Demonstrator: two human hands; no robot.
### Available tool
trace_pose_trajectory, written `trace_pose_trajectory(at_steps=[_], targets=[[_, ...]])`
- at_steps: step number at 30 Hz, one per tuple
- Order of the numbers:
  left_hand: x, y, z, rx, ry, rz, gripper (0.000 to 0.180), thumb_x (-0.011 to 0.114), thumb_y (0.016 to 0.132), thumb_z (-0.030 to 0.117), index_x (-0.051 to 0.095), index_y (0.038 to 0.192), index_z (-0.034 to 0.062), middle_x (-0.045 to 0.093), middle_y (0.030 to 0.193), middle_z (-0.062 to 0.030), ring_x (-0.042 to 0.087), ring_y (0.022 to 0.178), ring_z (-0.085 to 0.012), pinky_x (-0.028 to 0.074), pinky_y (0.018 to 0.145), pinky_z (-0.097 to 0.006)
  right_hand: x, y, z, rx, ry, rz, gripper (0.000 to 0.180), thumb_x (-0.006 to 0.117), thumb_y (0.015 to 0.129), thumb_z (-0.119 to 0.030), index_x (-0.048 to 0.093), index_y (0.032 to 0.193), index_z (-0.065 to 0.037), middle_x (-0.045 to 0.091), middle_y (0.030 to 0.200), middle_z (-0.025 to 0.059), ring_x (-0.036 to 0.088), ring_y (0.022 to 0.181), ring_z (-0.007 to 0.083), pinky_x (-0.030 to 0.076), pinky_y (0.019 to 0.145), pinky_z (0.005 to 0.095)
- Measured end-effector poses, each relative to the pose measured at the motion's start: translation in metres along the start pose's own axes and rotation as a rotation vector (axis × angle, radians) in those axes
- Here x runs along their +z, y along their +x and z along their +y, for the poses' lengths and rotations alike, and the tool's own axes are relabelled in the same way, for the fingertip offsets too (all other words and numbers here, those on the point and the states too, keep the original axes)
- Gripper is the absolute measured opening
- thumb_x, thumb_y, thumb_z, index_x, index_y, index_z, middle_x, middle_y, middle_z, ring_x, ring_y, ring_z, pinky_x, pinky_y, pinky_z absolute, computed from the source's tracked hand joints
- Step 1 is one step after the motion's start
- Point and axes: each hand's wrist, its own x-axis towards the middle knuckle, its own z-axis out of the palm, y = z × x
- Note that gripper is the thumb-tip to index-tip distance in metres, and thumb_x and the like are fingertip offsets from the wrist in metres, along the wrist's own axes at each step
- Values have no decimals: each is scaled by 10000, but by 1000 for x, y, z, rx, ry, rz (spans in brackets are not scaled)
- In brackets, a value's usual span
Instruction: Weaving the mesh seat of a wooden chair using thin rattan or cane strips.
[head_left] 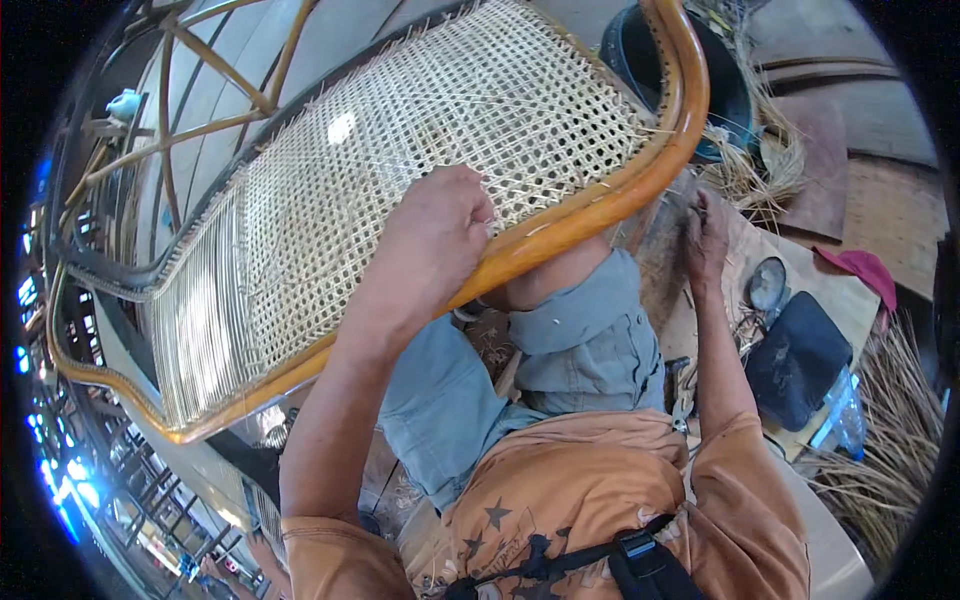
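Note:
A woven cane panel [520,110] with an open hole pattern stretches across a bent, varnished rattan frame [590,212], which slants over my knees. My left hand [435,220] rests on the weave beside the near rail, its fingers curled in; whatever they grip is hidden beneath the hand. At the left end of the panel, parallel cane strands [200,315] run without cross-weaving. To the right, beyond the frame, my right hand [708,240] is low over the wooden surface with its fingers bent together. Anything between those fingers is too small to make out.
A dark bucket [730,85] stands at the back right, with loose cane strips [765,175] beside it. Right of my arm lie a round metal dish [767,283], a black pad [800,347], a red cap [862,272], pliers [682,408] and a cane bundle [890,420].

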Motion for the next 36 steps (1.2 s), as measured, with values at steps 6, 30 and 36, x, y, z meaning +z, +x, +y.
trace_pose_trajectory(at_steps=[6,30,36], targets=[[8,-2,6,0,177,76,125,546,771,80,542,843,-22,546,949,-178,532,927,-354,433,819,-415,-3,-9,22,238,211,-46,275,538,864,-80,547,1132,-18,599,1033,115,584,952,211,447,856,303],[5,-7,38,-528,174,6,254,557,780,242,573,783,-11,600,744,-219,592,746,-378,459,696,-425,13,-17,5,120,96,211,170,496,868,-63,596,1006,-59,595,918,123,578,874,277,457,784,341],[6,-2,29,-501,77,10,247,554,740,203,571,682,-36,572,636,-214,590,610,-323,463,620,-403,11,-15,6,125,104,205,163,502,861,-57,601,991,-58,596,905,114,582,857,271,462,765,347]])
